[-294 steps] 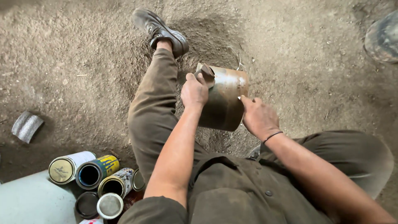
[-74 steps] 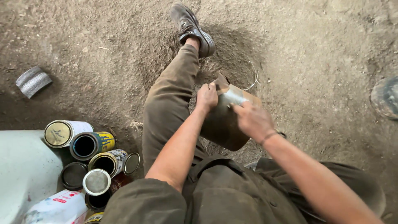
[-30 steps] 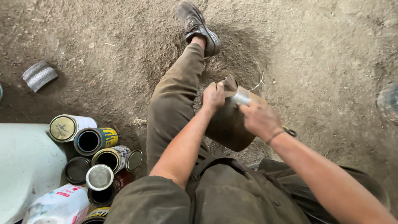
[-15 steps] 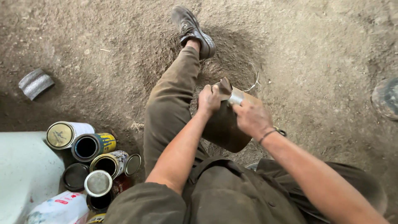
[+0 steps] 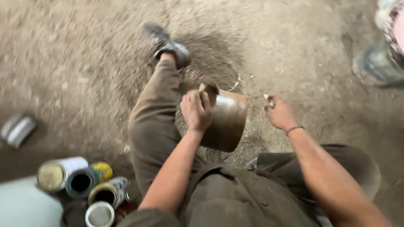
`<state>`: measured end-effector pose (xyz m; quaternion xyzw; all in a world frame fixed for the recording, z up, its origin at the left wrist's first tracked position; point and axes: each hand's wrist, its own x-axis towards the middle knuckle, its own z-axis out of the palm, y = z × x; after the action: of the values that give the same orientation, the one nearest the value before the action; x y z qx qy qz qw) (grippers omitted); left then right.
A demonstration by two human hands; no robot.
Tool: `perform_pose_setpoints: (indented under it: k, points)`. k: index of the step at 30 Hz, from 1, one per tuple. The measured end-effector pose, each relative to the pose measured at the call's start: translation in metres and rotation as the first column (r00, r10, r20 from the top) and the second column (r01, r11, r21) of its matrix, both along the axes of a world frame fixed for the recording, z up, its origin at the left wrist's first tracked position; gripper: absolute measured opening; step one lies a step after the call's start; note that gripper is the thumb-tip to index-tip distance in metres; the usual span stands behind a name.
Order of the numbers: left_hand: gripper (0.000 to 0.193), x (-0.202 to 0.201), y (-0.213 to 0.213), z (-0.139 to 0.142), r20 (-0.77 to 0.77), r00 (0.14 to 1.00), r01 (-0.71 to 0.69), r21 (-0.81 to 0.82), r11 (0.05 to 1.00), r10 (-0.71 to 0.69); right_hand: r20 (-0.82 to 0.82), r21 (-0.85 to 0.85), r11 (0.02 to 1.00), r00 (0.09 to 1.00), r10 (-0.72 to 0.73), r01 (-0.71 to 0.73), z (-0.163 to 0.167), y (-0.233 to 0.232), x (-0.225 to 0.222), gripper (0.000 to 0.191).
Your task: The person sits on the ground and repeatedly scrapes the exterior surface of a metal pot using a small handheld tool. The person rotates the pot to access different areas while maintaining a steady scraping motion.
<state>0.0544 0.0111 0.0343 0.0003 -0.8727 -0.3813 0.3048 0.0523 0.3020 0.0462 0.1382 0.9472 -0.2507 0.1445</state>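
Observation:
I sit on a dirt floor with my left leg stretched out. My left hand [image 5: 196,110] grips the top edge of a curved brown metal sheet piece [image 5: 225,122], held upright between my legs. My right hand [image 5: 278,113] is off the metal, a little to its right, with the fingers closed on a small pale object [image 5: 268,99]; blur hides what it is.
Several open tin cans [image 5: 80,183] lie in a cluster at lower left beside a pale container [image 5: 23,206]. A flattened grey can [image 5: 17,130] lies at far left. Another person's foot [image 5: 374,67] stands at upper right.
My right hand has come off the metal piece and moved to the right. The view has shifted and blurred.

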Motion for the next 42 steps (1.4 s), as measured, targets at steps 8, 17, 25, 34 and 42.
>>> perform_pose_setpoints:
  k: [8, 17, 25, 34, 42]
  points:
    - [0.022, 0.040, 0.015, 0.042, 0.421, 0.741, 0.662, -0.320, 0.678, -0.524, 0.017, 0.095, 0.993, 0.998, 0.065, -0.066, 0.001, -0.014, 0.001, 0.041]
    - [0.028, -0.023, 0.027, 0.021, 0.368, 0.912, 0.068, 0.298, 0.952, -0.181, 0.011, 0.104, 0.989, 0.994, 0.105, -0.106, 0.006, -0.015, 0.001, 0.042]
    - [0.029, 0.000, 0.003, 0.007, 0.398, 0.725, 0.250, 0.609, 0.753, -0.562, 0.104, 0.062, 0.996, 0.993, 0.061, -0.067, -0.019, -0.018, 0.004, 0.048]
    - [0.023, 0.005, 0.002, 0.013, 0.479, 0.715, 0.289, 0.461, 0.839, -0.509, -0.002, -0.368, 0.930, 1.000, 0.027, -0.026, 0.028, -0.043, 0.003, 0.059]
    - [0.036, 0.008, 0.002, 0.034, 0.603, 0.659, 0.397, 0.230, 0.889, -0.450, -0.201, -0.552, 0.816, 0.977, 0.072, -0.174, 0.042, -0.088, 0.027, 0.032]
